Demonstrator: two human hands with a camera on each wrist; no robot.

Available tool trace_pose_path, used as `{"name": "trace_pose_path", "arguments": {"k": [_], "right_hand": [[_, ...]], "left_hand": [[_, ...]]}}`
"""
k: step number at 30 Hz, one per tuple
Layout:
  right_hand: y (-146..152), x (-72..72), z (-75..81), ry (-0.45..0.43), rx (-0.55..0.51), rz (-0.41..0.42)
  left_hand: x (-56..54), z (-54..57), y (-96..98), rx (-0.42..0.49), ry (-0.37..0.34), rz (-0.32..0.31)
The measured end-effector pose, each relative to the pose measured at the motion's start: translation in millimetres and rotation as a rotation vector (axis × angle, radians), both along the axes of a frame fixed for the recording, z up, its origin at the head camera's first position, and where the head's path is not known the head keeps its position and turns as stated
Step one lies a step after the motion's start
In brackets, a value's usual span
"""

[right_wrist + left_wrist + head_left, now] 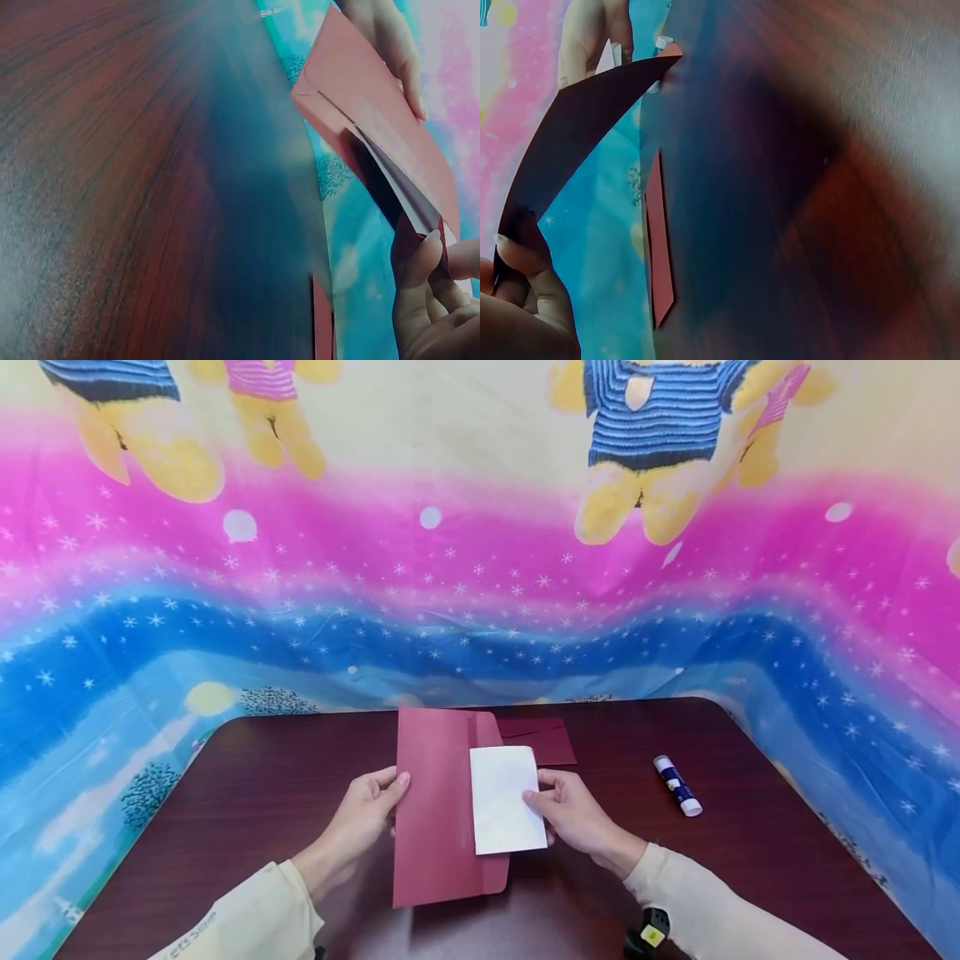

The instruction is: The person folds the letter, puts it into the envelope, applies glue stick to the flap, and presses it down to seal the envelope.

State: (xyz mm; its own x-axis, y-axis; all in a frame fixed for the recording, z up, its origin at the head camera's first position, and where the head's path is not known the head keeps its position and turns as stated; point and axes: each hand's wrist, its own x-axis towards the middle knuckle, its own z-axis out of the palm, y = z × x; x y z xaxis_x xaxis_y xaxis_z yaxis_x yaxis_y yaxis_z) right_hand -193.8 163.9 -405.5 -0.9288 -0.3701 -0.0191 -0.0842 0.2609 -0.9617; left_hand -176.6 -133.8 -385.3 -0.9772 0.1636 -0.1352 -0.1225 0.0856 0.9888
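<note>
My left hand (367, 810) pinches the left edge of a red envelope (435, 810), thumb on the near face, and holds it raised over the table. A white sheet of paper (506, 802) overlaps the envelope's right side. My right hand (573, 810) pinches the sheet's right edge, its thumb on the white face. In the right wrist view, the envelope (375, 82) is tilted, and white paper (409, 191) shows in its gap near the right fingertips. From the left wrist, the envelope (577, 124) appears as a dark, bowed panel.
A second, darker red envelope (543, 742) lies on the table behind the raised one. To the right lies a blue and white glue stick (677, 786). The dark wooden table (285, 760) meets a patterned cloth backdrop (480, 568) at its far and side edges.
</note>
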Motion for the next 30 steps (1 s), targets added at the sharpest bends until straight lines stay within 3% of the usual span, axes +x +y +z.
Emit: {"name": "trace_pose_path", "arguments": {"k": [5, 10, 16, 23, 30], "right_hand": [[-0.7, -0.3, 1.4, -0.014, 0.001, -0.024], [0.9, 0.1, 3.2, -0.059, -0.009, -0.032], [2.1, 1.9, 6.0, -0.092, -0.016, -0.005], [3.1, 1.9, 5.5, -0.095, -0.057, 0.0], [-0.6, 0.7, 5.1, -0.044, -0.07, -0.083]], "left_hand": [[1.1, -3.8, 3.1, 0.081, -0.02, -0.029], [0.4, -8.8, 4.5, 0.145, -0.055, -0.017], [1.1, -15.2, 6.8, 0.178, -0.047, -0.011], [0.9, -20.2, 7.7, 0.147, -0.05, -0.008], [1.3, -19.8, 5.2, 0.143, -0.065, -0.042]]}}
